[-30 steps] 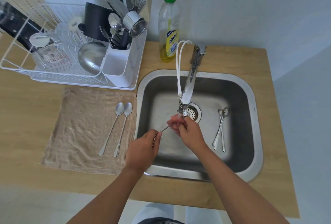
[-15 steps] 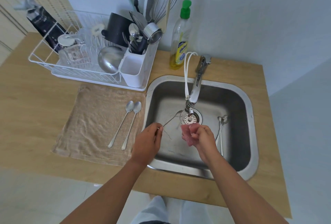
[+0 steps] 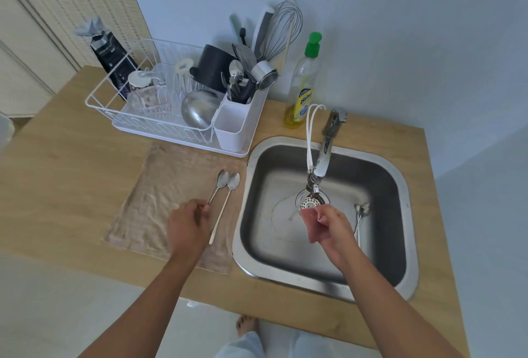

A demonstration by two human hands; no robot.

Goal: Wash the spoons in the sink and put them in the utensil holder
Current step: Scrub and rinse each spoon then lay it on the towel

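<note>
The left hand (image 3: 187, 224) pinches a spoon (image 3: 219, 183) by its handle over the towel (image 3: 160, 200), beside a second spoon (image 3: 227, 200). The right hand (image 3: 333, 229) grips a pink sponge (image 3: 310, 224) above the sink (image 3: 408, 214), near more spoons (image 3: 360, 214).

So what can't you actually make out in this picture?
- Spoons in the sink: the right hand with its pink sponge covers their handles; count unclear.
- Left hand: whether it grips a spoon on the towel; fingers hide the handle.
- Utensil holder: contents too crowded to sort.
- Running water: too faint to tell.
</note>
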